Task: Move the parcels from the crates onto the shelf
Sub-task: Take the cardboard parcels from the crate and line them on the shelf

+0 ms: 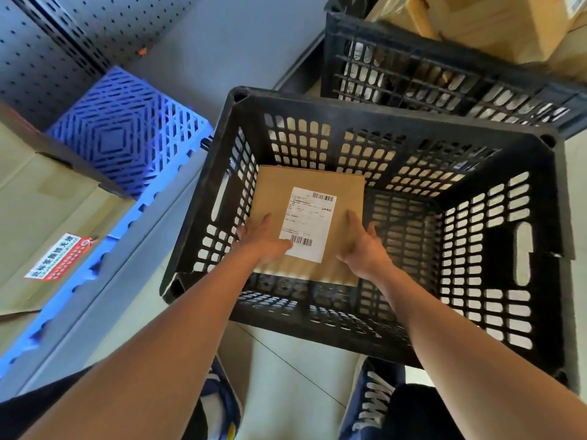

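A flat brown cardboard parcel [279,192] with a white shipping label lies at the left of the bottom of a black slatted crate [381,122], near its left wall. Both my arms reach down into the crate. My left hand [263,241] rests on the parcel's near left part, fingers stretched forward and thumb at the label's lower corner. My right hand [363,246] lies against the parcel's right edge with its fingers straight. The grey shelf [133,281] runs along the left of the crate.
On the shelf lie a blue lattice mat [127,134] and a large cardboard box [47,217] with a red sticker. A second black crate [413,74] behind holds several cardboard parcels [492,23]. My shoes [371,401] stand on the tiled floor by the crate's near wall.
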Available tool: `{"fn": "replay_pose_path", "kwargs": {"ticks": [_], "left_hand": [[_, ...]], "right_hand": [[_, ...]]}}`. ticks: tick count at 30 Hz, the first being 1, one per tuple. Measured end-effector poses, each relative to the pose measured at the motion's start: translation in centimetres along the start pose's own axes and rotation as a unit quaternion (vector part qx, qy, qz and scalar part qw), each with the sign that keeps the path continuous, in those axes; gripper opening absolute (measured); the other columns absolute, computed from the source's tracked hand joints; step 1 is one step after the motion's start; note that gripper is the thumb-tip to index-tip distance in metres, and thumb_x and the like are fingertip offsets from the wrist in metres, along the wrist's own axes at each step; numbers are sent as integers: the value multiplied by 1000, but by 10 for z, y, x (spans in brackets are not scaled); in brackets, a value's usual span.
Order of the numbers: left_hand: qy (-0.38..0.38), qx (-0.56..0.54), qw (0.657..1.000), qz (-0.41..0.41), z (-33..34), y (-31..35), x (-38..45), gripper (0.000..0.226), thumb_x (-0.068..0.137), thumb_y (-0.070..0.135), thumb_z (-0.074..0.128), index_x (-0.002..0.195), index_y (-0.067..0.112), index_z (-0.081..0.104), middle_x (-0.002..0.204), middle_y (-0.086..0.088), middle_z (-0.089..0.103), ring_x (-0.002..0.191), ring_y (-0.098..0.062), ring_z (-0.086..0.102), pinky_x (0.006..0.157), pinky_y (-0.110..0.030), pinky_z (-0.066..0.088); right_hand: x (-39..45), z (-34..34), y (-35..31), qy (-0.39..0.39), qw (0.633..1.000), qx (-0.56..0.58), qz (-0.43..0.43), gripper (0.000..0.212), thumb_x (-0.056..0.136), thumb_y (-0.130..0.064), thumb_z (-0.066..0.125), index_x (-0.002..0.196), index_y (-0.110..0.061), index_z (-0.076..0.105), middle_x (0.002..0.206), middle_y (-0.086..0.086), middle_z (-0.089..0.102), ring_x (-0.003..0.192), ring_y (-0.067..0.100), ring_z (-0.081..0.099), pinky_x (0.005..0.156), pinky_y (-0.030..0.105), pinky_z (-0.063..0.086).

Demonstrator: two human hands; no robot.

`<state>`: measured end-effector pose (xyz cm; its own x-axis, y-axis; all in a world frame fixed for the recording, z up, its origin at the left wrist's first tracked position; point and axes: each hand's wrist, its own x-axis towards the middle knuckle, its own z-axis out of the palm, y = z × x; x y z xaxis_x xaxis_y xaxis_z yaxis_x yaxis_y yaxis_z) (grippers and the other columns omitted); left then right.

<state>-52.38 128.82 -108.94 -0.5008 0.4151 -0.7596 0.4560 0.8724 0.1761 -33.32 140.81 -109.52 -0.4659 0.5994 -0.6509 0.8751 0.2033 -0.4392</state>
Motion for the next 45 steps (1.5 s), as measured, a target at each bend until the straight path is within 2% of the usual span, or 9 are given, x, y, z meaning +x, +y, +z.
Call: {"fn": "replay_pose_path", "kwargs": {"ticks": [5, 11, 14, 21, 27, 34, 37, 42, 45], "left_hand": [[10, -37, 999, -6, -2, 0, 2, 90, 92, 46, 64, 161, 32, 8, 166, -15, 14, 152, -40, 9, 121, -54, 19], [-16, -140, 989, 40, -6, 0, -10, 91, 93, 34, 70, 162, 29, 10, 167, -6, 17, 151, -30, 23, 115, -41, 32], [-30, -166, 984, 63, -8, 2, -17, 93, 90, 38, 73, 162, 31, 13, 168, -2, 14, 153, -28, 17, 121, -48, 23], [5, -118, 984, 132, -17, 11, -59, 105, 75, 48, 80, 159, 36, 19, 162, -6, 23, 146, -30, 31, 118, -56, 32], [87, -128, 970, 185, -26, 15, -122, 93, 83, 38, 80, 158, 36, 26, 164, -4, 13, 148, -29, 26, 120, -51, 31], [203, -100, 948, 225, -60, 5, -207, 93, 86, 31, 79, 159, 38, 21, 167, -2, 1, 147, -31, 30, 112, -43, 38], [245, -110, 936, 227, -75, -12, -235, 97, 83, 40, 80, 158, 45, 17, 167, 1, -3, 150, -33, 24, 117, -51, 33], [309, -148, 917, 204, -97, -45, -281, 99, 81, 37, 79, 154, 56, 14, 166, 7, -6, 149, -34, 25, 110, -53, 43], [340, -153, 908, 189, -108, -69, -303, 101, 82, 34, 78, 154, 55, 12, 166, 5, -8, 147, -35, 28, 108, -51, 45]], "right_hand": [[-1, 0, 8, 15, 999, 28, -1, 92, 98, -10, 61, 160, -39, -1, 152, 14, 35, 131, 35, 47, 102, 47, 49], [-3, -1, 7, 4, 998, 65, 8, 94, 97, -9, 61, 160, -37, -3, 151, 14, 39, 130, 35, 50, 100, 46, 50], [-7, -8, 6, -5, 995, 99, 24, 107, 88, -12, 74, 161, -32, -2, 152, 14, 38, 130, 34, 47, 94, 37, 46], [-52, -39, 3, 75, 992, 103, 11, 112, 80, -15, 82, 158, -34, 4, 158, 14, 21, 138, 34, 38, 108, 48, 43], [-112, -64, -2, 145, 983, 102, -41, 110, 82, -17, 81, 156, -39, 2, 161, 10, 14, 136, 33, 41, 103, 49, 50], [-188, -84, -33, 220, 958, 116, -142, 103, 79, -31, 81, 153, -40, 10, 153, 0, 27, 131, 28, 41, 98, 46, 54], [-216, -92, -58, 248, 942, 109, -195, 95, 79, -36, 79, 150, -40, 15, 147, -4, 31, 124, 22, 45, 93, 46, 58], [-251, -97, -101, 259, 925, 76, -268, 98, 83, -37, 78, 152, -42, 9, 159, -4, 18, 131, 24, 46, 95, 43, 57], [-265, -95, -126, 228, 921, 37, -315, 102, 83, -33, 79, 152, -45, 5, 165, -3, 1, 139, 29, 41, 108, 45, 48]]}}
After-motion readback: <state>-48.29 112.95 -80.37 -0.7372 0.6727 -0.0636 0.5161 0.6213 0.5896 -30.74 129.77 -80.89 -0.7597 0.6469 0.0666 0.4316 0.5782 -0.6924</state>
